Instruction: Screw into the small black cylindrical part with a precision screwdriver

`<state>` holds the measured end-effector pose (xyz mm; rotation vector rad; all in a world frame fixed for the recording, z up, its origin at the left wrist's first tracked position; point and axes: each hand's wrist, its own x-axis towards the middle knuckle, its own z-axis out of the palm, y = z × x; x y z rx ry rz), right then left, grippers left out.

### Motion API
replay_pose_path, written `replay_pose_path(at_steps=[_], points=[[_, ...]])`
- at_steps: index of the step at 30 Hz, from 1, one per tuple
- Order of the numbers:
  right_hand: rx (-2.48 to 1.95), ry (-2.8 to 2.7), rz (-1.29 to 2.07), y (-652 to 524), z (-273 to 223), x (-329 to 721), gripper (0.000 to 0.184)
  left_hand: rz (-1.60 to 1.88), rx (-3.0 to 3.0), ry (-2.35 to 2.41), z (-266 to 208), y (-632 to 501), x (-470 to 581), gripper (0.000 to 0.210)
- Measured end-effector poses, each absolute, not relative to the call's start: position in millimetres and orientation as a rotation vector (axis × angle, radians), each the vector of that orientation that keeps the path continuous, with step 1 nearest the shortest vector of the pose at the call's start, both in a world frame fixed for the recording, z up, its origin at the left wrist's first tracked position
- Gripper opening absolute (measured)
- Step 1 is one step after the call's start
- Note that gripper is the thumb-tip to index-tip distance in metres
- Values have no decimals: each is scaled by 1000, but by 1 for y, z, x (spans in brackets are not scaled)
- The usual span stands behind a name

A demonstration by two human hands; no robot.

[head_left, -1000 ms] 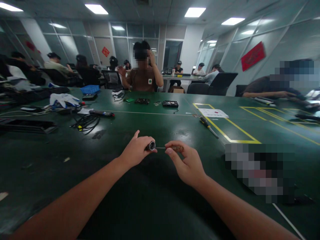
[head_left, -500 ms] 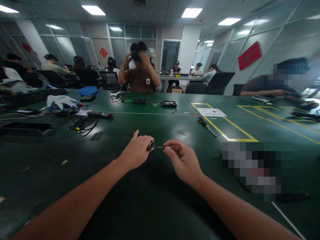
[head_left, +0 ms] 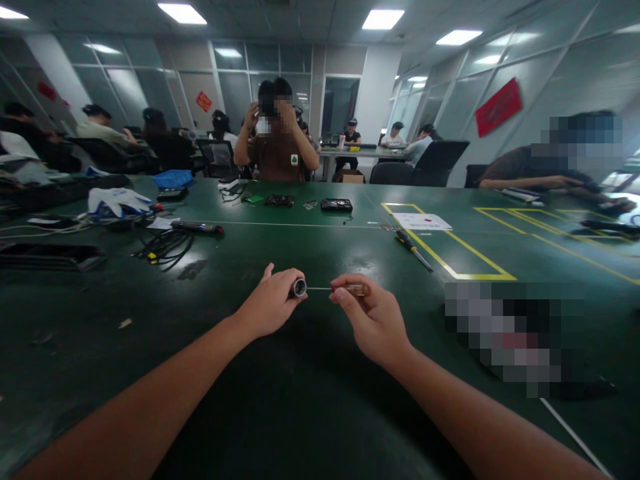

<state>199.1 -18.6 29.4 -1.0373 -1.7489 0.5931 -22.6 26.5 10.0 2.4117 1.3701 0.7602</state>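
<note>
Amber-handled screwdriver, axis crosswise, pointing left, toward hollow cylinder

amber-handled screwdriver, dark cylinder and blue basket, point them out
Amber-handled screwdriver point(head_left: 360, 290): head view, on its handle.
Dark cylinder point(head_left: 299, 287): head view, on its round end.
Blue basket point(head_left: 169, 181): head view, on its front wall.

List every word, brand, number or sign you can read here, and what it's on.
No text can be read.
Paper on the table: printing too small.
Red wall sign at right: any characters too blurred.
Patch on the brown shirt: green mark, no legible letters.
Tube and screwdriver in the hands: no legible lettering.
</note>
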Motion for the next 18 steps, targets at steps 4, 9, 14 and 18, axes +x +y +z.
replay_pose_path(at_steps=[4,9,14,18], points=[[-1031,-1709,648,-18,27,199,22,782,2404,1359,10,25,-21,7],[-1061,-1628,776,-14,24,197,25,808,2400,1372,10,26,-22,9],[-1130,-1560,825,-14,29,194,27,859,2411,1415,10,27,-23,9],[-1140,-1520,859,-13,31,194,28,874,2416,1427,9,27,-24,9]])
